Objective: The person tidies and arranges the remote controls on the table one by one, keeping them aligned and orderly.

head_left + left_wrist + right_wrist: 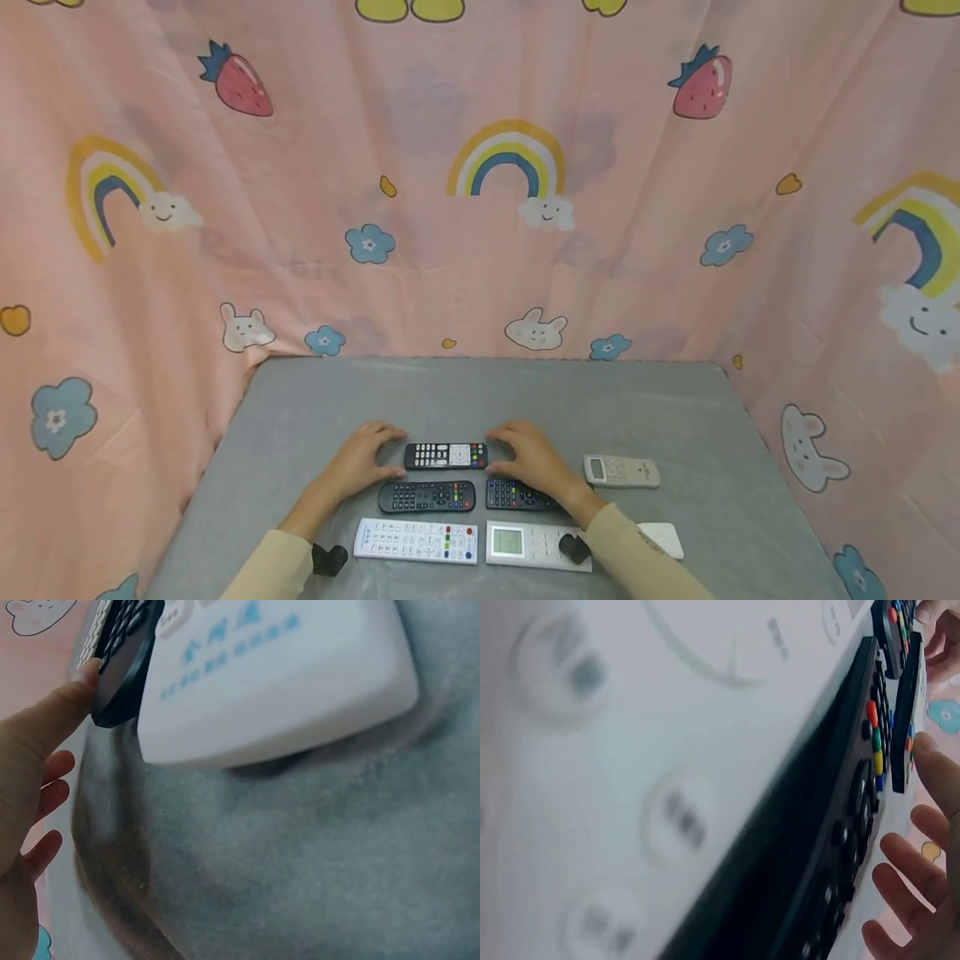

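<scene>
Flanking a black remote [446, 456] at its two short ends, the left hand [358, 458] and the right hand [536, 457] were both spread, thumb and forefinger parted, pinching nothing. Whether any fingertip touched it, I couldn't tell. The remote lay crosswise on a grey surface [487, 400], roughly midway between the left and right edges, with its white buttons facing up.

Just on the near-edge side of it lay a rounded dark remote [427, 497], close by the left thumb, and beside that a second dark remote [512, 495], partly hidden by the right hand. Closer again to the near edge sat a white remote [416, 541] with some coloured buttons and, next to it, a screened remote [528, 546]; a narrow gap kept the two apart. A beige remote [621, 472] lay well off toward the right edge. Nearer the near right corner, a white object [667, 537] showed past the right sleeve [637, 554]; I couldn't make out what it was. Beyond the far edge hung a pink curtain [480, 275] printed with rainbows and strawberries.
</scene>
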Demonstrator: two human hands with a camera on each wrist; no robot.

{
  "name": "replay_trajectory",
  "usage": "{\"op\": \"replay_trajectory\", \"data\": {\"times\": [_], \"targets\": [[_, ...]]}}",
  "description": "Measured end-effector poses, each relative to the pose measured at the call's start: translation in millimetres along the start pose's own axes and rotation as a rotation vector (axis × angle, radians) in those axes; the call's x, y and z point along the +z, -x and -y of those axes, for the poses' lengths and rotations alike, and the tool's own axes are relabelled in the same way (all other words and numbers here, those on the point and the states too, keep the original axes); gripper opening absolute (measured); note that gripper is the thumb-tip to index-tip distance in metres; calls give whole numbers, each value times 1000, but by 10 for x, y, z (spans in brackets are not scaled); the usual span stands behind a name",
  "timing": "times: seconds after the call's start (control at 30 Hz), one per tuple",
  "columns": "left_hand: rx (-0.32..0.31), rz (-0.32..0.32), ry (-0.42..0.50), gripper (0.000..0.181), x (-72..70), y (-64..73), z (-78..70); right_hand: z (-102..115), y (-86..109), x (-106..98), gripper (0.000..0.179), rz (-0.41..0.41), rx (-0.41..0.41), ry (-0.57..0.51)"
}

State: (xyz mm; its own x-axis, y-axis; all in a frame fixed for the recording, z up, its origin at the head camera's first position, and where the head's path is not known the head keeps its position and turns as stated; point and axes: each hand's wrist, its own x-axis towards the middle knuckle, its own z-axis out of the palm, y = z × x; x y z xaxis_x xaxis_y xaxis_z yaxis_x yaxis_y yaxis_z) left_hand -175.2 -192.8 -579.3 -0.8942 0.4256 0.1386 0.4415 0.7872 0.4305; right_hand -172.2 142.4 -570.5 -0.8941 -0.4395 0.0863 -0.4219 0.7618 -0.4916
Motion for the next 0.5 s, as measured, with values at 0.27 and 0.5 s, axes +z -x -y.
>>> {"op": "replay_trajectory", "data": {"times": [0.27, 0.5], "targets": [[0, -9, 10, 55, 44, 4, 5, 25, -38, 84, 55, -16, -19, 35], [-32, 5, 1, 49, 63, 1, 2, 43, -50, 111, 49, -33, -17, 54]]}}
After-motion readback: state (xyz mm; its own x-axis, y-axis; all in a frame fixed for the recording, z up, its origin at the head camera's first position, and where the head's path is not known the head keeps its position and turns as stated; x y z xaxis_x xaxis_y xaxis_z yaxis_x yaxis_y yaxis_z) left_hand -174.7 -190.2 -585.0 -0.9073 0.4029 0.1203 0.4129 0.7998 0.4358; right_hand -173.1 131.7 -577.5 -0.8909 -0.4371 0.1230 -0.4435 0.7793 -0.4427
